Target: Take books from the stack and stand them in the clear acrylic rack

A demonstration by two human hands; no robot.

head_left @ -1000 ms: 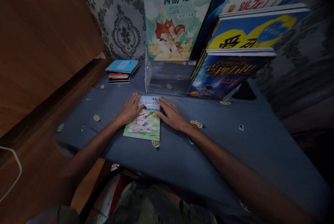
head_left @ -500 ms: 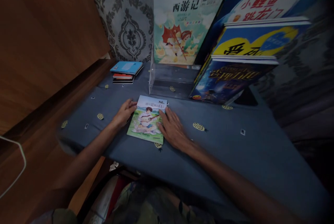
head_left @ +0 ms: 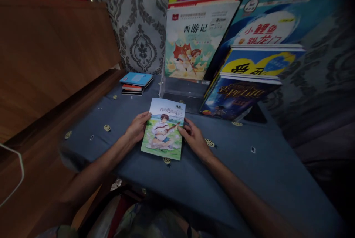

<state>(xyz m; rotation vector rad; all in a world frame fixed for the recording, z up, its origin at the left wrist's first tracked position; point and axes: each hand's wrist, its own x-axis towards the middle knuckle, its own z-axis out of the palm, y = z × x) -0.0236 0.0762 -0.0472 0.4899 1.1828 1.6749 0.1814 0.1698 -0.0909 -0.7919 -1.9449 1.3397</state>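
Here, a thin picture book gripped at both side edges, lifted off the blue cloth-covered surface; left hand clamped on its left edge, right hand clamped on its right; behind, a clear stand beside leaning large books; farther left, a small book stack.

We see a wall with grey curly patterns at the back. A big brown wooden board stands on the left. A dark blue cloth with little yellow dots covers the table. The room is dim.
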